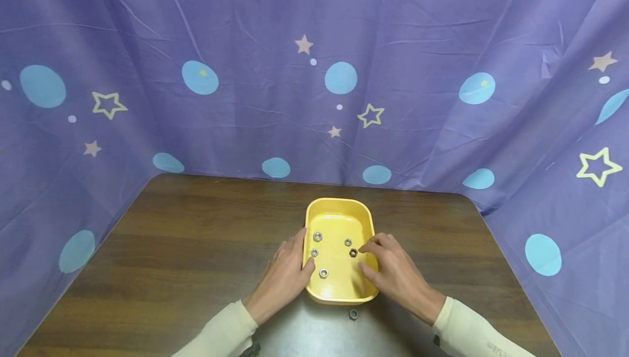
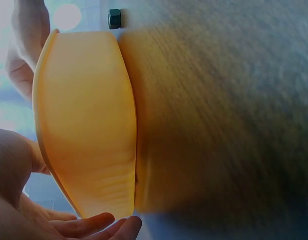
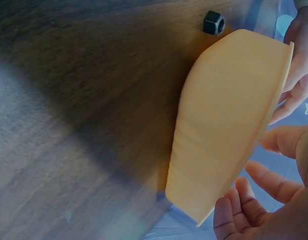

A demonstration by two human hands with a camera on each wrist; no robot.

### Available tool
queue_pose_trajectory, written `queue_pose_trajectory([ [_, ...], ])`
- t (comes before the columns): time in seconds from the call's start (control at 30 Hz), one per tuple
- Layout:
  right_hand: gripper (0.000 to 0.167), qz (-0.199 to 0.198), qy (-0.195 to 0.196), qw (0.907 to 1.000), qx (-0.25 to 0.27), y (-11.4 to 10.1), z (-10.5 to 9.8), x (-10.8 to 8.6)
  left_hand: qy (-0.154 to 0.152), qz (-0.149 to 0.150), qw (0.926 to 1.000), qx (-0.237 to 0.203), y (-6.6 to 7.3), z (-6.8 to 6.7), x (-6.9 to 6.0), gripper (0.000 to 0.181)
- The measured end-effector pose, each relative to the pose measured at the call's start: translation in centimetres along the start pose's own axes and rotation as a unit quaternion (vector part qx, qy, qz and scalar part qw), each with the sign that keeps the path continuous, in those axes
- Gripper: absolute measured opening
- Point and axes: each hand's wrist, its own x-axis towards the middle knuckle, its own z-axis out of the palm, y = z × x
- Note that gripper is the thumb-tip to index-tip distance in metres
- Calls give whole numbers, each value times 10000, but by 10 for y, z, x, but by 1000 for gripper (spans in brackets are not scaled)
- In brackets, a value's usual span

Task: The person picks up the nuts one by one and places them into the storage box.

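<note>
A shallow yellow tray (image 1: 339, 289) stands on the table with several hex nuts lying in it. My left hand (image 1: 286, 268) holds its left wall, the thumb over the rim and the fingers along the outside, as the left wrist view also shows. Over the right rim reaches my right hand (image 1: 395, 269), thumb and forefinger apart, close to a dark nut (image 1: 353, 253). Just behind that lies a silver nut (image 1: 348, 242). On the tray's left side are a larger nut (image 1: 318, 236), a smaller nut (image 1: 314, 253) and a nearer nut (image 1: 324, 273).
One more nut (image 1: 354, 314) lies on the table, in front of the tray's near end. The wooden tabletop (image 1: 206, 237) extends to both sides. A purple curtain (image 1: 255, 89) with stars and blue spots hangs behind and at both sides.
</note>
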Motion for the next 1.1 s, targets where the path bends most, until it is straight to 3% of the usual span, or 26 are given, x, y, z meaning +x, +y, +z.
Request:
queue_pose_trajectory([
  [0.17, 31, 94, 197, 9998, -33, 5, 3, -3, -19, -34, 10000, -30, 0, 0, -1, 72],
  [0.5, 48, 455, 180, 9988, -12, 13, 8, -8, 59, 132, 9999, -90, 1, -4, -6, 71],
  [0.73, 57, 737, -37, 9973, 4, 16, 12, -11, -16, 65, 9999, -120, 3, -8, -8, 71],
  [1.1, 65, 879, -235, 9959, -27, 16, 16, -15, 96, 224, 9997, -43, 6, -10, -19, 69],
])
